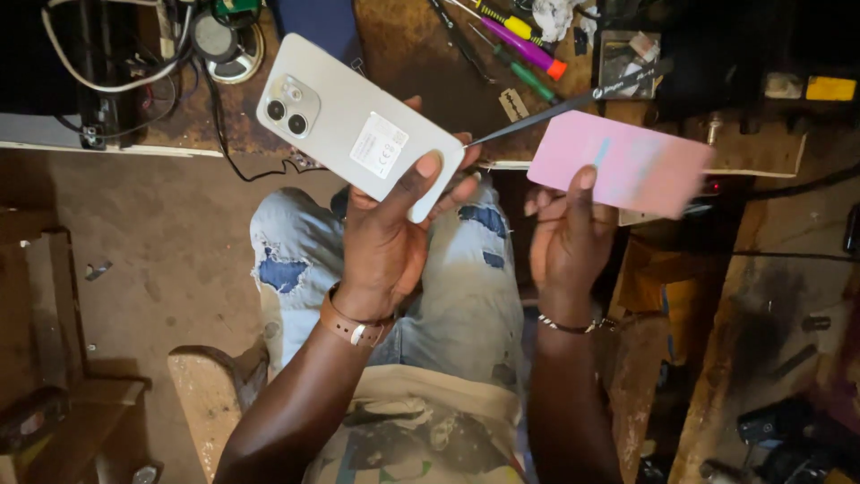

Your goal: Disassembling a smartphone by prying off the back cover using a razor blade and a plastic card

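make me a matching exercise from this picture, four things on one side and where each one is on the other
Things:
1. silver-white smartphone with twin rear cameras
2. pink rectangular card
3. brown leather wrist strap
4. purple-handled screwdriver with orange tip

Places:
A. lying on the rusty workbench
B. held in the left hand
C. around the left wrist
D. held in the right hand

Pairs: 1-B, 2-D, 3-C, 4-A
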